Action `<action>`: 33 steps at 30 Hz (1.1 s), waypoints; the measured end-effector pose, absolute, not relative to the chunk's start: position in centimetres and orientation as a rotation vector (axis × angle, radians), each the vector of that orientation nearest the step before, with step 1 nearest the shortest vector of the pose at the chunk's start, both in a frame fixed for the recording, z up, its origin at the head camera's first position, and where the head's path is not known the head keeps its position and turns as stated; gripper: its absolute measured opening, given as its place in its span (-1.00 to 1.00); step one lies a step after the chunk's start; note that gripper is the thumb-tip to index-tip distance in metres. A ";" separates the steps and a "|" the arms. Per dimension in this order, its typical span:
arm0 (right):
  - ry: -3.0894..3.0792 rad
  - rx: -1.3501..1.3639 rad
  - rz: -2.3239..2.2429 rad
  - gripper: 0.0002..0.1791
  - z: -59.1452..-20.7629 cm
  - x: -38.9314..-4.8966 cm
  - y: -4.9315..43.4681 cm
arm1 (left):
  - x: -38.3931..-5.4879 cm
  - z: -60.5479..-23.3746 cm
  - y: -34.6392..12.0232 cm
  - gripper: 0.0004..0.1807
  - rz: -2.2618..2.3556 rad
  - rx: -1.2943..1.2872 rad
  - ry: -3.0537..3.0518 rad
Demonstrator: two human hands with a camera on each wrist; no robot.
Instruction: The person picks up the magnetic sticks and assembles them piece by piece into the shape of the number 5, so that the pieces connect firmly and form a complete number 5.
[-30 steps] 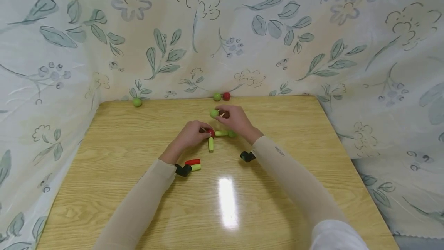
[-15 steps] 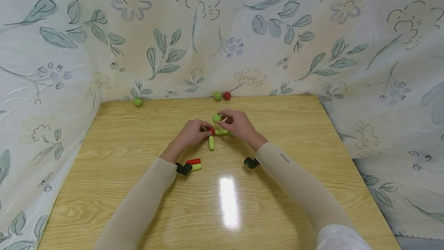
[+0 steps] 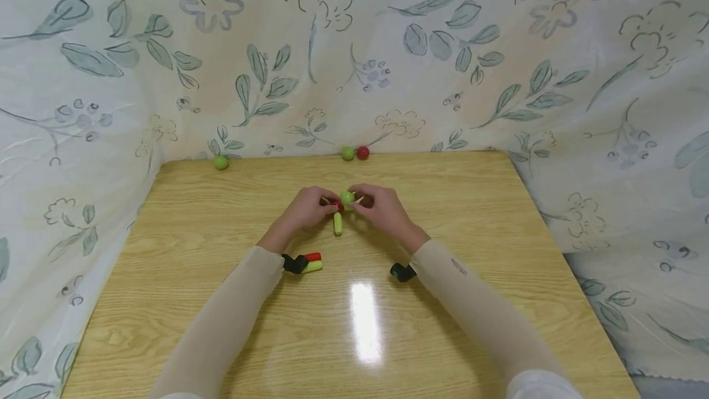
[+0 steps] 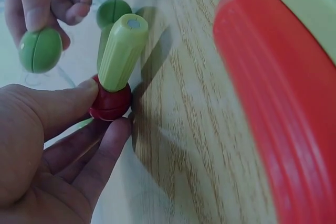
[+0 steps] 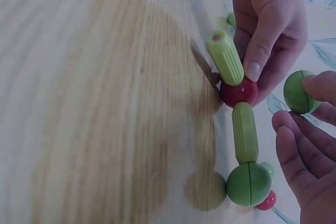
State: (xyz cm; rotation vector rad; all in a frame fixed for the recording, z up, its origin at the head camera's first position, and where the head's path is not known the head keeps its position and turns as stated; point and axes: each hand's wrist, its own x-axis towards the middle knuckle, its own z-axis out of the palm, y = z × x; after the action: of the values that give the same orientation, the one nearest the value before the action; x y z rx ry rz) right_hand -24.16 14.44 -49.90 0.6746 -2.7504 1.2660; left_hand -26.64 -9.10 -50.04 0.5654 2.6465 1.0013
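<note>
My left hand (image 3: 311,207) pinches a red ball (image 5: 239,93) between thumb and fingers, low over the wooden table. Two ribbed yellow-green rods are joined to that ball. One rod (image 4: 125,51) points toward me, its free end showing a small metal disc. The other rod (image 5: 245,132) runs to the right and ends in a green ball (image 5: 249,184). A second green ball (image 5: 298,92) is pinched in the fingertips of my right hand (image 3: 382,207), raised above the joined pieces. In the head view it overlaps the red ball's right side.
On the table (image 3: 221,325) by my left wrist lie a red rod (image 3: 314,257) and a yellow-green rod (image 3: 312,266). Along the back edge sit a green ball (image 3: 348,153), a red ball (image 3: 362,153) and, farther left, another green ball (image 3: 220,162). Floral cloth (image 3: 388,79) hangs behind.
My right hand has come down toward me with its green ball, close to the red one. My left hand keeps its pinch, and the joined pieces have shifted slightly away from me.
</note>
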 end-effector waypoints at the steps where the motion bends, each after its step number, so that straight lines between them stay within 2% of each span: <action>1: -2.755 0.679 1.266 -0.62 -49.9 -24.0 14.5 | -26.7 -50.0 -9.1 -0.69 1.001 0.569 2.647; 17: -2.774 0.735 1.289 -0.66 -50.4 -20.5 14.5 | -26.7 -50.0 -8.9 -0.73 0.988 0.599 2.667; 33: -2.866 0.911 1.242 -0.69 -51.8 -18.2 14.0 | -26.5 -49.8 -9.0 -0.74 0.970 0.576 2.663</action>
State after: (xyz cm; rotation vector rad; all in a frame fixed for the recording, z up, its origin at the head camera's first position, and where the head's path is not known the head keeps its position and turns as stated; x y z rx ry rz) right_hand -18.18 13.98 -51.78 0.9113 -2.8661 1.2415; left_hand -26.52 -9.04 -49.84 0.5760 2.6630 0.9698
